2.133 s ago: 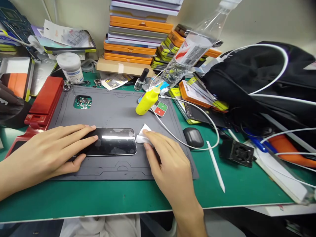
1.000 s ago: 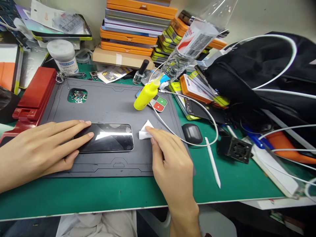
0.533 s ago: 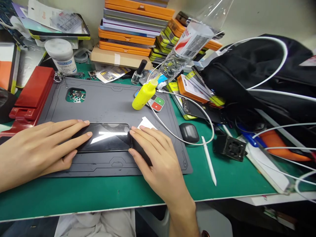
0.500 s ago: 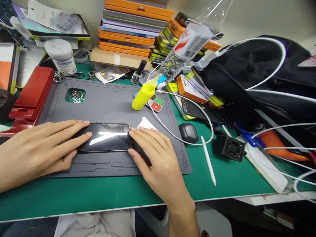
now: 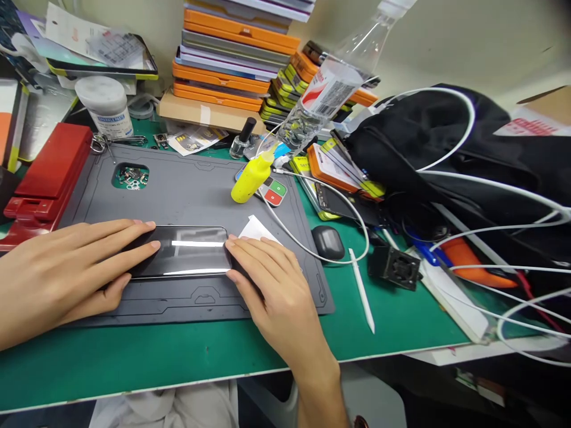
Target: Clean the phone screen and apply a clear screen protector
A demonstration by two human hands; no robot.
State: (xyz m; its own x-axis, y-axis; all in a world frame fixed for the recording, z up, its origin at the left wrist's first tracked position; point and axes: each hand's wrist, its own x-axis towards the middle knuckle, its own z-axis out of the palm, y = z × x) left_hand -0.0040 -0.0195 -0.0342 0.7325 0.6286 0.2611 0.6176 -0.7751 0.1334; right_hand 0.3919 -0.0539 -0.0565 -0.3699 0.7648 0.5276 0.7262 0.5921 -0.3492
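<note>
One phone (image 5: 196,254) shows a dark, glossy face with a thin, pale rim, and two white streaks of light run along it, one through the middle and one by the edge nearer the person.

Counted from the left, one red hinged tool (image 5: 50,166) lies just beyond the left hand (image 5: 82,261), and one white lidded tub (image 5: 107,110) stands farther beyond that hand. One yellow bottle (image 5: 250,180) is beyond the right hand (image 5: 276,291), one white sheet (image 5: 255,227) is partly hidden behind that hand's fingers, and to the hand's right come one black case (image 5: 329,242), one white stylus (image 5: 362,291) and, farther out, one black fan (image 5: 395,267).

On one gray mat (image 5: 191,205) the phone lies lengthwise between the hands. Its left end is under the left hand, which is palm down, its fingers stretched and slightly parted, the thumb set apart. Its right end meets the right hand, with fingers close together at the far corner and thumb at the near one; whether they pinch it, I cannot tell.
</note>
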